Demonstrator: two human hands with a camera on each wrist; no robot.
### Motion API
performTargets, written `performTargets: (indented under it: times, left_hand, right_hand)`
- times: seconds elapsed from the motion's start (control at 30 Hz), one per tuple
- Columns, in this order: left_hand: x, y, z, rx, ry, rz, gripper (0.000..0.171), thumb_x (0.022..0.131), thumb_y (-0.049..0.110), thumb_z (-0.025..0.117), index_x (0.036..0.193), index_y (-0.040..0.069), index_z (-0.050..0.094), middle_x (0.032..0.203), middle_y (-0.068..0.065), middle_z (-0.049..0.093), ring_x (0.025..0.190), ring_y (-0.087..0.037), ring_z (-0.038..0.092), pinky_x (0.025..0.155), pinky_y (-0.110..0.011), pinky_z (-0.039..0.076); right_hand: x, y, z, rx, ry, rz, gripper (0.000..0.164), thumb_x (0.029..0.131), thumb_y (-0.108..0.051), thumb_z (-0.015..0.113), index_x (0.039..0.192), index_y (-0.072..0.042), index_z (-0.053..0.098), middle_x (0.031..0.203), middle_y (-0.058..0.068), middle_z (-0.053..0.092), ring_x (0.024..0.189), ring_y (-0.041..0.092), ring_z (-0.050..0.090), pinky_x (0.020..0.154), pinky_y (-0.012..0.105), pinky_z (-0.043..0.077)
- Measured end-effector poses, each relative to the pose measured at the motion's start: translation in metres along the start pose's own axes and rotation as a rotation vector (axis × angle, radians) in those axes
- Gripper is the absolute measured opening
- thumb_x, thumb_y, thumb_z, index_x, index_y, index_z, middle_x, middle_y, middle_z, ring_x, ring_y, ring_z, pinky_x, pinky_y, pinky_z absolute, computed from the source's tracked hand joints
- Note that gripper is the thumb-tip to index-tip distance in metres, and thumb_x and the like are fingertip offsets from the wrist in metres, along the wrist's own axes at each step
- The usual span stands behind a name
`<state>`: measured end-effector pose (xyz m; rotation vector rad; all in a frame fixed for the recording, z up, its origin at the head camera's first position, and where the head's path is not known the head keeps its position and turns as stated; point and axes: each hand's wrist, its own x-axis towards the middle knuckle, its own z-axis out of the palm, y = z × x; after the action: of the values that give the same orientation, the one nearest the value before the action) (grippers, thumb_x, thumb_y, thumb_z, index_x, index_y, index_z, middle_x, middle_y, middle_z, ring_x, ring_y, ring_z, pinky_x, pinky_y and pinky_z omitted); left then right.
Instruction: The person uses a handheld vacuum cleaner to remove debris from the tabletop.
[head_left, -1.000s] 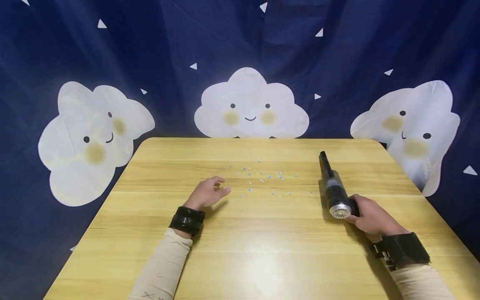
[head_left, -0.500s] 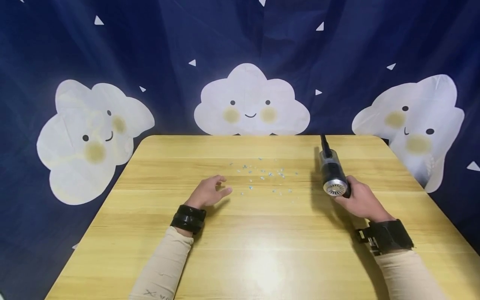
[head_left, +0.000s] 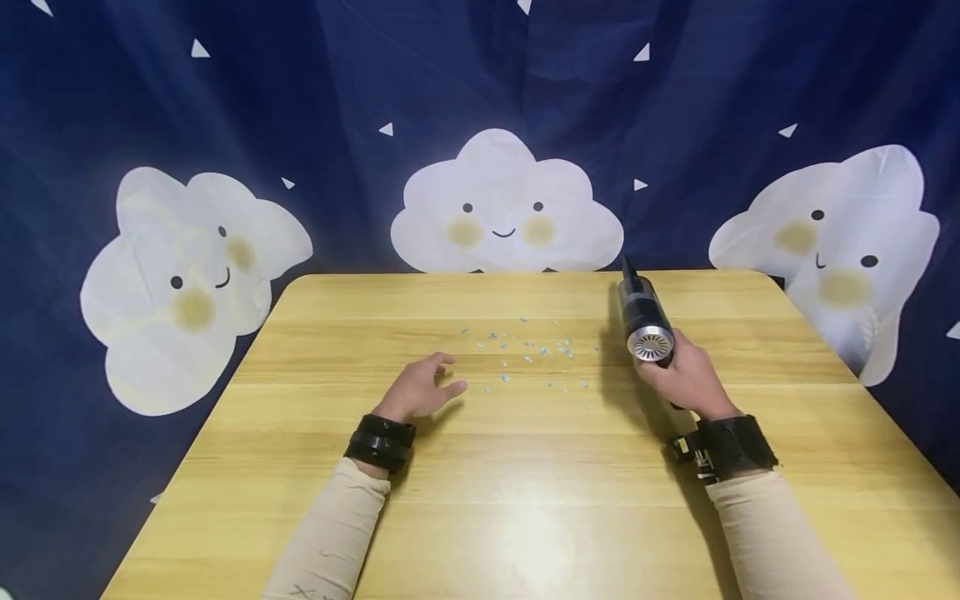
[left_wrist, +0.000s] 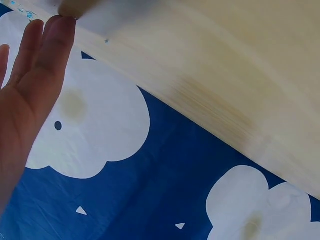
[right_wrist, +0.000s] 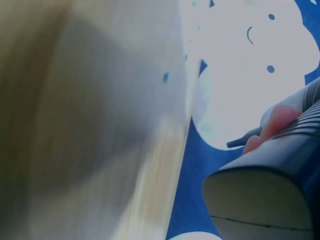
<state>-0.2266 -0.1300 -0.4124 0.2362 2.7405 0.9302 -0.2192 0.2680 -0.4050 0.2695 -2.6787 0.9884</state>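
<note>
My right hand (head_left: 693, 379) grips a black and silver handheld vacuum cleaner (head_left: 645, 315) by its handle. Its slim black nozzle (head_left: 629, 268) points toward the far edge of the table, and the round silver vent faces me. In the right wrist view the vacuum's handle (right_wrist: 260, 200) fills the lower right, with fingertips (right_wrist: 282, 117) curled past it. Small blue and white scraps (head_left: 543, 351) lie scattered on the table, left of the vacuum. My left hand (head_left: 420, 389) is held with loosely bent fingers just left of the scraps, holding nothing.
The pale wooden table (head_left: 480, 450) has its far edge close to a dark blue curtain (head_left: 345, 208) printed with smiling clouds. Black bands sit on the left wrist (head_left: 381, 442) and right wrist (head_left: 738, 446). The vacuum casts a shadow on the wood.
My right hand has carried the vacuum forward and to the left, closer to the scraps, tilting its nozzle up past the table's far edge. My left hand stays almost in place.
</note>
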Motion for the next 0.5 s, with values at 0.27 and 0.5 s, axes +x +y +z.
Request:
performTargets:
  times: [0.27,0.5]
  left_hand:
    - [0.0,0.002,0.0,-0.002,0.008,-0.015,0.057,0.09,0.041,0.063,0.137,0.014,0.044,0.134,-0.019,0.053,0.123,-0.038,0.047,0.101,-0.057,0.038]
    - [0.001,0.004,0.002,0.027,0.011,-0.003,0.057,0.09,0.041,0.062,0.137,0.013,0.045,0.134,-0.019,0.053,0.124,-0.037,0.046,0.102,-0.057,0.037]
  right_hand:
    - [0.014,-0.015,0.013,0.061,0.067,0.031,0.042,0.079,-0.015,0.068,0.111,0.006,0.051,0.097,0.029,0.061,0.088,0.041,0.056,0.075,0.055,0.045]
    - [0.022,-0.03,0.023,0.081,0.186,0.12,0.044,0.078,-0.022,0.069,0.108,0.006,0.051,0.095,0.027,0.062,0.09,0.043,0.059,0.078,0.057,0.047]
